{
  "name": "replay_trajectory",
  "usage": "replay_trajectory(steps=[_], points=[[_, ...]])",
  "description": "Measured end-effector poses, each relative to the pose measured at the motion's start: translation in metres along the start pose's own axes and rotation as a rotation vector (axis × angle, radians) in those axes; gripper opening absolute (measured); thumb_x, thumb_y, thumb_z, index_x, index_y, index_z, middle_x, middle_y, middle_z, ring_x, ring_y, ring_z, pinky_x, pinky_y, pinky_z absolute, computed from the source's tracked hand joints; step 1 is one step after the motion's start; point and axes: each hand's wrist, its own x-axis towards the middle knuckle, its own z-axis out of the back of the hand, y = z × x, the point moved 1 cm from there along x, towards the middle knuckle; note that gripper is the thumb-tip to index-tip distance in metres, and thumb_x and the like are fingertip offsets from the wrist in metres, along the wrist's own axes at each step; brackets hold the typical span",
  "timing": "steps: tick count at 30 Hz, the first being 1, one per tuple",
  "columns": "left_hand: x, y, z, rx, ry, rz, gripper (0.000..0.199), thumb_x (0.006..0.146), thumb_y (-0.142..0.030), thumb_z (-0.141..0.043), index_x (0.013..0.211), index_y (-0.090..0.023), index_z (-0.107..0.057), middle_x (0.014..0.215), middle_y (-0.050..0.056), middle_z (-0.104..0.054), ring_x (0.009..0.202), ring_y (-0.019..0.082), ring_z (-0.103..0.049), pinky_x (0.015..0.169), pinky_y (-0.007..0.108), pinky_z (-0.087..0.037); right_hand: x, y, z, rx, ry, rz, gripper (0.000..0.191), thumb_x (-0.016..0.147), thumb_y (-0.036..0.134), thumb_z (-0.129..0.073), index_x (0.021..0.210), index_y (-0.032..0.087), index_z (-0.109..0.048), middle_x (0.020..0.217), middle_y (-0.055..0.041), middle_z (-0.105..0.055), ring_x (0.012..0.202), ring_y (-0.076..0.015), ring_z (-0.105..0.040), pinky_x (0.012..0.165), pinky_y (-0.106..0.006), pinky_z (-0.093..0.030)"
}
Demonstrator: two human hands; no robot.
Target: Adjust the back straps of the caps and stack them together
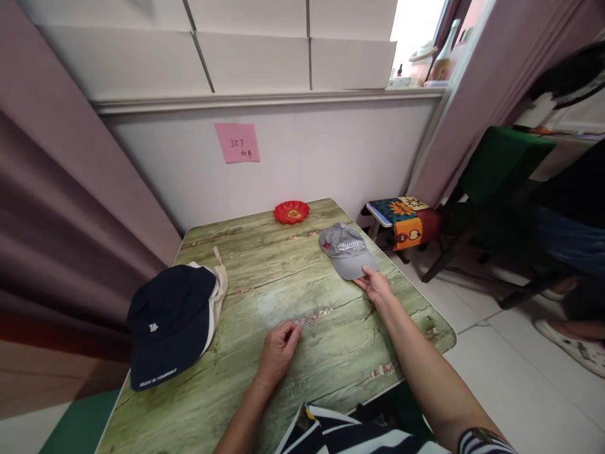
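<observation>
Grey cap [347,250] on the table [265,271], close to the right edge and toward the far right corner, crown toward the wall and brim toward the wearer; white lettering across its front, a red mark on its side; right hand [375,287] pinching the brim, thumb above and fingers below. Left hand [278,352] loosely curled over the middle of the near half; thumb near the forefinger, whether their tips touch cannot be told; nothing seen in its grasp. Red dish [292,213], scalloped, by the far edge, left of the far right corner; navy cap [174,315] at the left edge, atop white and beige headwear [220,287]. Beyond the far edge, pink note [237,143] on the wall [302,151]; beyond the right edge, patterned cloth [406,222] over a low stool, then a green chair [505,161] and a person, partly visible, in a pale patterned shoe [574,347].
</observation>
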Motion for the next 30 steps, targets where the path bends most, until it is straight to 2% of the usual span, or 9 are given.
replay_trajectory(steps=[7,15,22,26,30], points=[[-0.001,-0.001,-0.001,0.014,-0.003,-0.021,0.037,0.093,-0.041,-0.048,0.065,-0.018,-0.055,0.064,0.001,-0.053,0.065,0.015,-0.051,0.063,0.026,-0.037,-0.005,-0.003,0.0,0.004,-0.046,0.069,0.012,0.082,0.008,-0.066,0.083,0.015,-0.057,0.066,-0.0006,-0.068,0.063,-0.0158,-0.068,0.071,-0.043,-0.065],[-0.003,-0.001,-0.001,-0.002,-0.006,-0.029,0.036,0.093,-0.041,-0.048,0.066,-0.018,-0.054,0.066,0.0,-0.053,0.065,0.014,-0.051,0.064,0.025,-0.036,-0.013,-0.002,-0.002,0.005,-0.064,0.136,0.01,0.085,0.012,-0.065,0.081,0.016,-0.056,0.064,0.0025,-0.066,0.06,-0.0119,-0.066,0.073,-0.037,-0.065],[-0.003,-0.003,-0.001,0.0,-0.018,-0.026,0.035,0.092,-0.039,-0.048,0.065,-0.018,-0.055,0.065,0.0,-0.054,0.065,0.014,-0.051,0.064,0.025,-0.036,-0.049,-0.014,0.022,-0.028,-0.021,0.155,0.009,0.087,0.021,-0.064,0.082,0.015,-0.059,0.071,-0.0057,-0.072,0.07,-0.0172,-0.073,0.07,-0.028,-0.063],[-0.004,-0.005,-0.002,-0.011,-0.014,-0.012,0.035,0.091,-0.039,-0.048,0.065,-0.018,-0.056,0.065,0.001,-0.054,0.065,0.014,-0.05,0.063,0.026,-0.035,-0.073,-0.033,0.034,-0.212,0.086,0.197,0.019,0.083,0.031,-0.071,0.08,0.016,-0.059,0.072,-0.0067,-0.073,0.064,-0.0175,-0.072,0.059,-0.026,-0.06],[-0.005,-0.005,-0.002,-0.028,-0.015,0.003,0.036,0.091,-0.04,-0.048,0.065,-0.017,-0.058,0.064,0.0,-0.053,0.064,0.014,-0.049,0.061,0.026,-0.034,-0.08,-0.053,0.022,-0.58,0.276,0.417,0.025,0.076,0.039,-0.075,0.08,0.017,-0.063,0.068,-0.0032,-0.071,0.057,-0.0141,-0.066,0.052,-0.021,-0.051]])
